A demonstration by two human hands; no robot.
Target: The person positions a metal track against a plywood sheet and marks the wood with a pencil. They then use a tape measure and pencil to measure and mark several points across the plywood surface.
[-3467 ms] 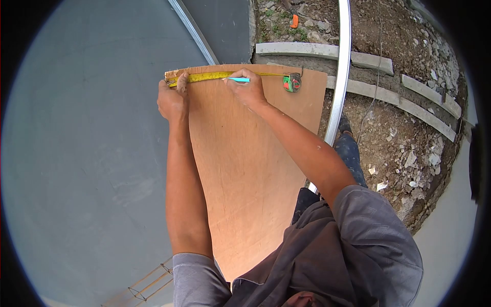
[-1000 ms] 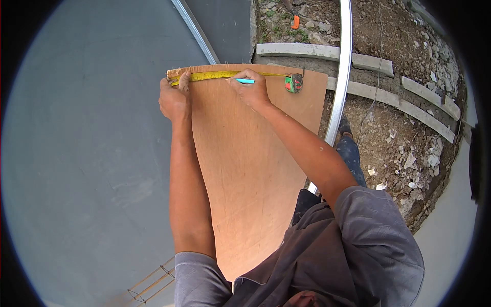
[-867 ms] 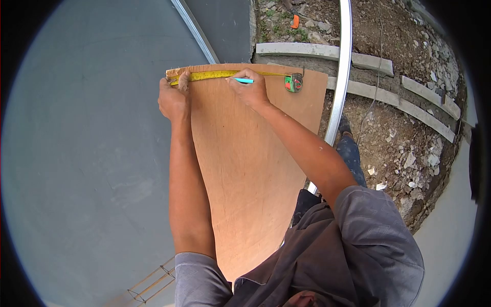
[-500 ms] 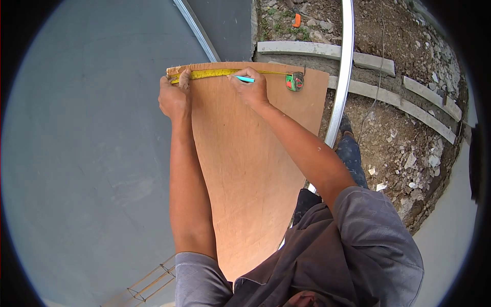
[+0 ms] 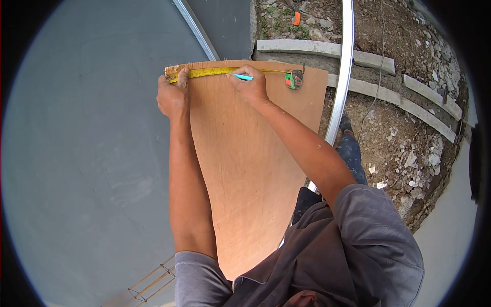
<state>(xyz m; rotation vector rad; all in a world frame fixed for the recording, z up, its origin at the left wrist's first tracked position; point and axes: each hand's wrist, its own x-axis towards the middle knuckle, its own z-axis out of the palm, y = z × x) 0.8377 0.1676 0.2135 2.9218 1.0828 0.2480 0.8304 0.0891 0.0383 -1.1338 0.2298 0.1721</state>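
Note:
A sheet of plywood [image 5: 245, 163] lies below me, its far edge running across the view. Along that edge stretches the yellow blade of a tape measure [image 5: 208, 72], whose green and dark case [image 5: 294, 80] rests on the sheet at the right. My left hand [image 5: 174, 95] is closed at the far left corner, its thumb pressing the blade's end against the wood. A light-blue pen or pencil [image 5: 242, 77] is pinched in my right hand [image 5: 250, 88], its tip at the wood just below the blade.
Grey smooth flooring [image 5: 92, 128] spreads on the left, with a metal bar [image 5: 197, 30] behind the sheet. A long shiny metal rail [image 5: 339, 92] passes on the right. Beyond are concrete strips [image 5: 299, 47], rubble [image 5: 404, 153] and an orange-handled tool [image 5: 296, 18]. A rebar frame [image 5: 153, 281] is at lower left.
The view has shifted very slightly, so the sheet, tape and both hands sit a little higher and further left. Both hands keep their holds.

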